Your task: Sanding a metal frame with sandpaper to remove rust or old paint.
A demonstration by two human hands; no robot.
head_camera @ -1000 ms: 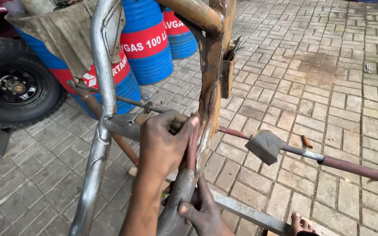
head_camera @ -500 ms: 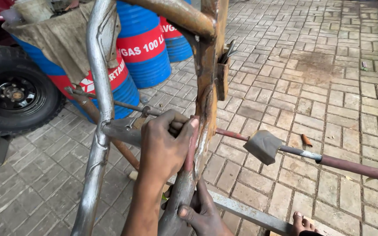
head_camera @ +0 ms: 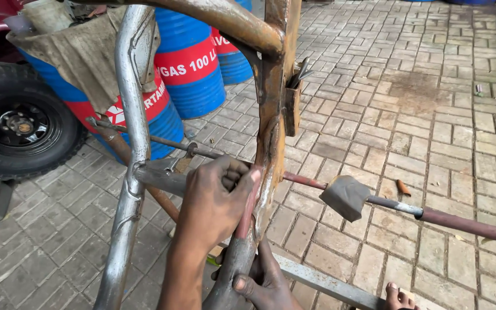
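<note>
Left hand (head_camera: 216,201) fisted in a closed grip; right hand (head_camera: 265,281) clasps below

Outdoor repair yard: brick paving (head_camera: 420,86), blue oil drums (head_camera: 190,69), spare tyre (head_camera: 21,126), rusty frame (head_camera: 274,115).

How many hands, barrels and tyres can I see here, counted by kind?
Hands: 2, the left hand gripping the rusty metal frame, the right hand holding it lower down.
Blue and red barrels: 3.
Tyres: 1.
Total: 6.
</note>
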